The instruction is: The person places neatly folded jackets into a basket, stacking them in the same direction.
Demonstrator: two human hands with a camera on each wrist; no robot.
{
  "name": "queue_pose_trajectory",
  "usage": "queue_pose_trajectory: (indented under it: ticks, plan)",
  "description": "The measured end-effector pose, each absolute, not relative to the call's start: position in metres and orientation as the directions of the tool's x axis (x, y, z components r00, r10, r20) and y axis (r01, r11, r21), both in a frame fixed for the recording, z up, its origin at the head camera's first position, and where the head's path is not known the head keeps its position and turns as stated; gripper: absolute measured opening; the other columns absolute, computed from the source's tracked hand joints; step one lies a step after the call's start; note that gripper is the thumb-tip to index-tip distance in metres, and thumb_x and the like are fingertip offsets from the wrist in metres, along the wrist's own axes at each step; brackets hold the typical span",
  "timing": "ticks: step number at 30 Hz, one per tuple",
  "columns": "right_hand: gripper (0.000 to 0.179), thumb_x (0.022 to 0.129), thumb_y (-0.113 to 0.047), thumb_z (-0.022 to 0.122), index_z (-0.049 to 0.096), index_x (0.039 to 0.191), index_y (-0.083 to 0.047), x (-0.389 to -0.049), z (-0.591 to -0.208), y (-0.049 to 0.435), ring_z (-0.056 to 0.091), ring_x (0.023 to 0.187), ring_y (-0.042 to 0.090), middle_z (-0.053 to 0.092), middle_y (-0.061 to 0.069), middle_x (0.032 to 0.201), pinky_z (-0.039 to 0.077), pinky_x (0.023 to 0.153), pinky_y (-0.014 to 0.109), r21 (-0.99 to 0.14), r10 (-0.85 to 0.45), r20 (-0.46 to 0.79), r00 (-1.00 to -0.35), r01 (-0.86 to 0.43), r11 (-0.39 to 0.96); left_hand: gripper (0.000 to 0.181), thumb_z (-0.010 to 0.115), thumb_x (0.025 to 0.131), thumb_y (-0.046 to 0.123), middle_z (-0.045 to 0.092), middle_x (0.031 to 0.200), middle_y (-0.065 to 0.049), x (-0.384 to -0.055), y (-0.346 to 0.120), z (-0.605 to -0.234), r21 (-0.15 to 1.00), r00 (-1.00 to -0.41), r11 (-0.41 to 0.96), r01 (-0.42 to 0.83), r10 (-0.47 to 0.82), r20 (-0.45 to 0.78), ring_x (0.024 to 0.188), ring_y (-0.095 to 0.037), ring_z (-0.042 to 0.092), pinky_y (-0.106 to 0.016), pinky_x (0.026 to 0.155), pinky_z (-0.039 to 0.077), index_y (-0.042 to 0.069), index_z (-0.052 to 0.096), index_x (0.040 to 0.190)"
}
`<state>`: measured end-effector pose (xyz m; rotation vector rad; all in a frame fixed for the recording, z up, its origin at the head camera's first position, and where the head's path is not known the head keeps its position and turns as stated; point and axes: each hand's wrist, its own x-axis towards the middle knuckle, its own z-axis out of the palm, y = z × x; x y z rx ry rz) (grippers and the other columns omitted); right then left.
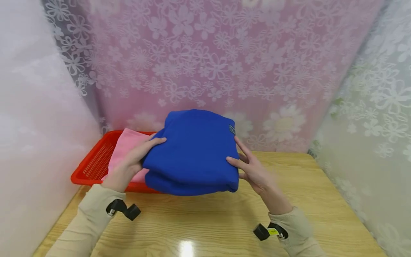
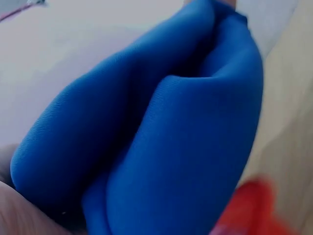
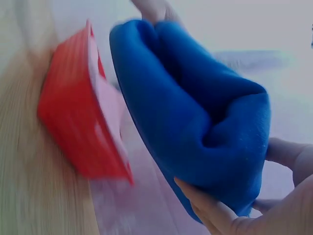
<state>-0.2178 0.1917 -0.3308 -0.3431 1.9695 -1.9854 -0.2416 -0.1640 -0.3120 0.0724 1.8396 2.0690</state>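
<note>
A thick folded blue cloth [image 1: 192, 150] is held up above the table, with a small dark label [image 1: 232, 129] near its upper right corner. My left hand [image 1: 134, 157] grips its left side, thumb on top and the other fingers mostly hidden. On the opposite side my right hand [image 1: 258, 175] pinches the edge between thumb and fingers. The right wrist view shows the layered folds of the cloth [image 3: 190, 112] end-on, with fingers on both faces. In the left wrist view the cloth [image 2: 181, 147] covers most of the hand.
Behind my left hand a red plastic basket [image 1: 96, 167] stands on the wooden table [image 1: 205, 221]. Inside it lies a pink cloth [image 1: 123, 146]. Flowered curtains [image 1: 218, 64] hang at the back and on both sides of the table.
</note>
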Motion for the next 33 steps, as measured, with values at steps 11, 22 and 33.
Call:
queue_pose_trajectory:
  ticks: [11,22,33]
  plan:
    - [0.089,0.099,-0.015,0.067,0.009,0.162,-0.042,-0.227,-0.336,0.077,0.047,0.138,0.041,0.015,0.011,0.168,0.051,0.1,0.054,-0.994,-0.419,-0.008,-0.908,0.055,-0.098,0.086,0.047,0.105,0.047,-0.002,0.169,-0.014,-0.264,-0.28,-0.281,0.953,-0.918,0.226,-0.201,0.297,-0.264,0.151,-0.043,0.019,-0.043,0.11,0.042,0.023,-0.011,0.163]
    - [0.093,0.097,-0.016,0.069,0.008,0.164,-0.037,-0.254,-0.382,0.017,0.037,0.146,0.04,0.02,0.014,0.167,0.045,0.106,0.056,-0.991,-0.404,-0.029,-0.914,0.078,-0.106,0.091,0.05,0.103,0.049,-0.016,0.167,-0.02,-0.282,-0.322,-0.298,0.895,-0.921,0.372,-0.245,0.199,-0.335,0.151,-0.052,0.002,-0.064,0.12,0.015,0.024,-0.016,0.16]
    - [0.088,0.097,-0.036,0.07,0.018,0.164,-0.014,-0.254,-0.391,0.001,0.047,0.14,0.035,0.036,0.017,0.161,0.041,0.113,0.047,-0.833,-0.349,0.085,-0.933,-0.258,0.489,0.094,0.052,0.103,0.049,-0.021,0.163,-0.028,-0.28,-0.34,-0.368,0.859,-0.921,0.427,-0.283,0.128,-0.367,0.148,-0.056,0.002,-0.067,0.118,0.013,0.016,-0.015,0.16]
